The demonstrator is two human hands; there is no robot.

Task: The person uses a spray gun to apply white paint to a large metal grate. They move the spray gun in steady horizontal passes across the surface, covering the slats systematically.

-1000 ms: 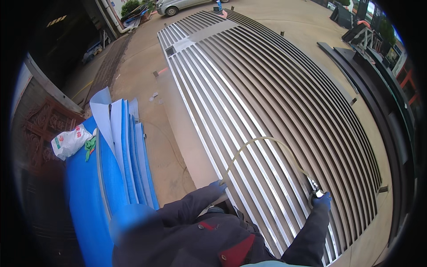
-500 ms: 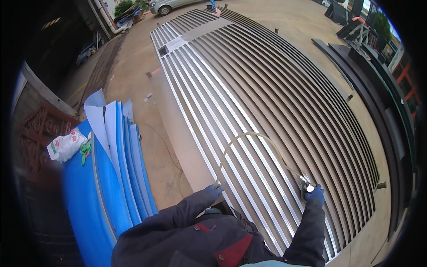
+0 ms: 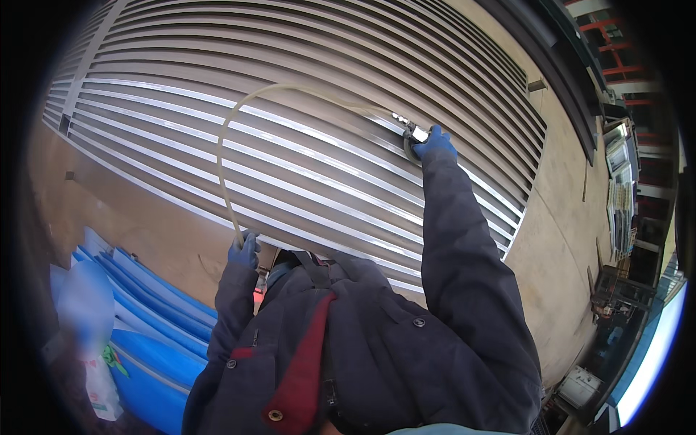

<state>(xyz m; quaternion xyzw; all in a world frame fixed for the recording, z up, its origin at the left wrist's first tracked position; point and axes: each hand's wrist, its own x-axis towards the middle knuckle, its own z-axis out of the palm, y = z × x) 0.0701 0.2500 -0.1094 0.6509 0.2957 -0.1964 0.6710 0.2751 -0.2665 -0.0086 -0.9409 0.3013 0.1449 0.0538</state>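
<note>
Tool [image 3: 418,133], gripped by right fingers [image 3: 439,138], slants lengthwise, coupling [image 3: 400,119] pointing forward-left; left fingers [image 3: 251,245] clasp its hose [image 3: 220,154].

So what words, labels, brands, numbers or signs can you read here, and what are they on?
None is readable.
White plastic bag: any print is too blurred to read.
Snap button on the jacket: any marking is too small to read.
Hose-fed hand tool in the right hand: no lettering can be made out.
</note>
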